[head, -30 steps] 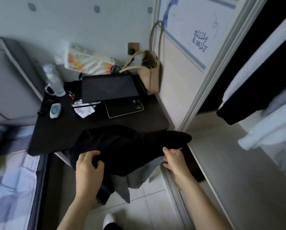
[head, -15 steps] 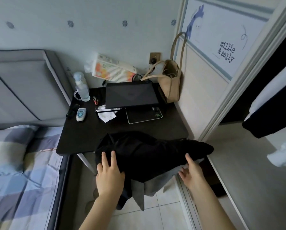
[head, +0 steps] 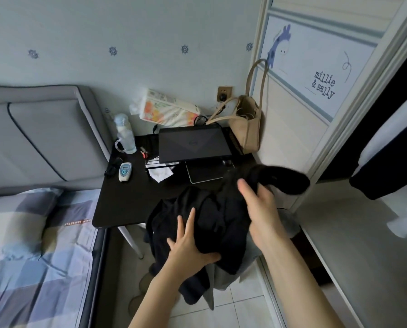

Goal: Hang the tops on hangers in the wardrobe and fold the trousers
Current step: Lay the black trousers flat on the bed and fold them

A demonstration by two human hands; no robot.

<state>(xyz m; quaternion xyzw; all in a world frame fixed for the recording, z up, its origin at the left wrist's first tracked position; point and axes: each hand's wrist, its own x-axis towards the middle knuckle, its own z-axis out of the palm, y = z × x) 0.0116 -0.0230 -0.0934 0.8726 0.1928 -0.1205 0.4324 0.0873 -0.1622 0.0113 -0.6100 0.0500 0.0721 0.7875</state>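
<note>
Garment (head: pixel 212 216), black, under both hands: left hand (head: pixel 190 247) flat, fingers spread; right hand (head: pixel 260 207) grip clamps raised fold.

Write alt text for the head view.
Two bare hands work a black garment draped over the black desk's front edge: the left hand presses it flat, the right hand grips its far part.

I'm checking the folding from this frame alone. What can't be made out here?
- Black garment, head view: top or trousers unclear, bunched under the left hand and right hand.
- Right hand: motion-blurred.
- Hanging clothes: cut by the right edge; hangers unseen.
</note>
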